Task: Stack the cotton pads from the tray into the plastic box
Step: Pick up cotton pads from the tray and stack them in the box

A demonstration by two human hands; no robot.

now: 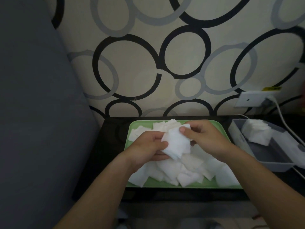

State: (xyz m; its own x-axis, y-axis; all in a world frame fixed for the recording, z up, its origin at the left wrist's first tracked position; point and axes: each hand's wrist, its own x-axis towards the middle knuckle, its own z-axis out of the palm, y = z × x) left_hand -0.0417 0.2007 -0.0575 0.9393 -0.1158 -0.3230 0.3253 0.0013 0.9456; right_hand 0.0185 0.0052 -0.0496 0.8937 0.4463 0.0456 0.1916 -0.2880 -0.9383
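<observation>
Cotton pads [176, 144] — a small white bundle of them — sit between both hands, raised a little above the green tray [221, 128]. The left hand [146, 146] has its fingers curled under the bundle's lower left edge with the thumb pressed on top. The right hand [206, 138] pinches the upper right corner between thumb and forefinger. Under and around the fingers, loose pads [189, 172] lie heaped over most of the tray, a few showing just beyond the fingertips at its far edge. Off to the right of the right knuckles, apart from the tray, stands the grey plastic box [270, 156], with a short stack of pads [256, 131] at its far end. Tray and box rest on a dark table [112, 146]. Beyond the fingers rises a wall [165, 63] papered with black and grey rings; a white socket [252, 99] with a cable [280, 113] plugged in sits above the box — and a grey cushion [33, 113] fills the left side.
</observation>
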